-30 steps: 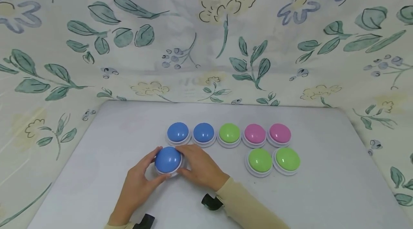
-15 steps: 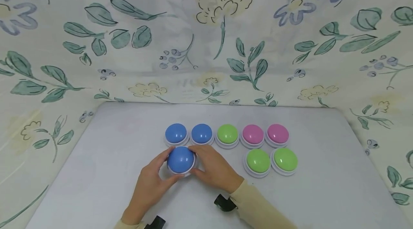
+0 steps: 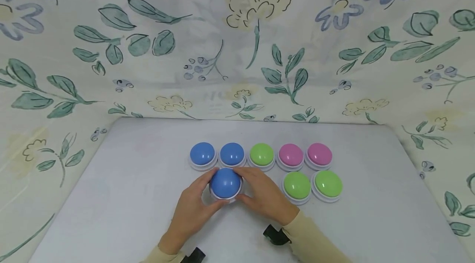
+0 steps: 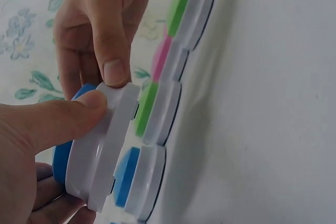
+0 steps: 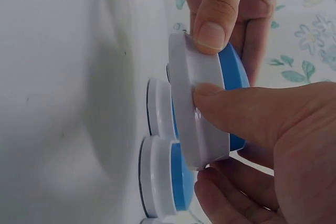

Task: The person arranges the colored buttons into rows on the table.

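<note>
Both hands grip one blue push button with a white round base (image 3: 225, 183), one hand on each side. The left hand (image 3: 193, 205) has its thumb on the near side of the base and its fingers round the far side. Opposite it, the right hand (image 3: 269, 195) holds the base the same way. In the left wrist view the held button (image 4: 101, 150) is raised off the table, with its underside clear of the surface. Behind it stand two blue buttons (image 3: 202, 153) and a green button (image 3: 262, 154) in a row.
Two pink buttons (image 3: 291, 155) continue the row to the right. Two more green buttons (image 3: 297, 185) stand side by side in front of them, right of the right hand. The white table (image 3: 122, 180) ends at a flowered cloth (image 3: 208, 48) behind and at the sides.
The hands have carried the blue button rightward, from in front of the leftmost blue button to in front of the second blue one. The other buttons have stayed in place.
</note>
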`<control>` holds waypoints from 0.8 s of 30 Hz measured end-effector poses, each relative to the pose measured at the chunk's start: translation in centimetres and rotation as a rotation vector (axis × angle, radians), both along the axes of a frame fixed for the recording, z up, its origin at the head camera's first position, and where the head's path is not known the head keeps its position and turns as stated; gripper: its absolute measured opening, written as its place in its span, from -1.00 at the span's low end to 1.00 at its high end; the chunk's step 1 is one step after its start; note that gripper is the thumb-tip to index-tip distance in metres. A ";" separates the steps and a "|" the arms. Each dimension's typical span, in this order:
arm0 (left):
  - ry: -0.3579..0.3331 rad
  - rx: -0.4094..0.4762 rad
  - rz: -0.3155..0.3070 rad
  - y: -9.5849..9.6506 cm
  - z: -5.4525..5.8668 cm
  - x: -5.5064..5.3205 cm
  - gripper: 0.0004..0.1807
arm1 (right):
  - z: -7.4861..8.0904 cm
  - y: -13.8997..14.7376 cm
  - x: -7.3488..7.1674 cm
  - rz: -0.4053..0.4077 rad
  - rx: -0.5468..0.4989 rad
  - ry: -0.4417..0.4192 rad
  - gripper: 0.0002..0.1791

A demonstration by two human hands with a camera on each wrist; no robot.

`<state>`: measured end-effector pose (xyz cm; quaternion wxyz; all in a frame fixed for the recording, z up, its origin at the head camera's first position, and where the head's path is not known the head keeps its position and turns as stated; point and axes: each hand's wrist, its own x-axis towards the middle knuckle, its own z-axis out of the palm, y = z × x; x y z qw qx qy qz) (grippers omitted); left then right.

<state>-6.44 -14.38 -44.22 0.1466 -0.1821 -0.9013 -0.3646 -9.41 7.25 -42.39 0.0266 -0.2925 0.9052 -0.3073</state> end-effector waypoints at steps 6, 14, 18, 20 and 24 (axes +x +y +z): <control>0.023 -0.002 -0.019 1.4 -0.1 -0.1 -0.07 | -0.2 1.4 0.1 0.001 -0.021 0.028 -0.26; 0.038 -0.001 -0.037 2.9 -0.2 -0.2 -0.07 | -0.4 2.7 0.2 -0.017 -0.016 0.039 -0.27; 0.041 0.001 -0.051 3.4 -0.1 -0.4 -0.07 | -0.3 3.3 0.1 -0.023 -0.011 0.048 -0.27; 0.037 0.001 -0.058 3.7 0.0 -0.5 -0.06 | -0.1 3.6 0.0 -0.026 -0.010 0.048 -0.27; 0.033 -0.002 -0.064 4.3 0.1 -0.6 -0.06 | 0.3 4.1 -0.1 -0.031 -0.016 0.030 -0.28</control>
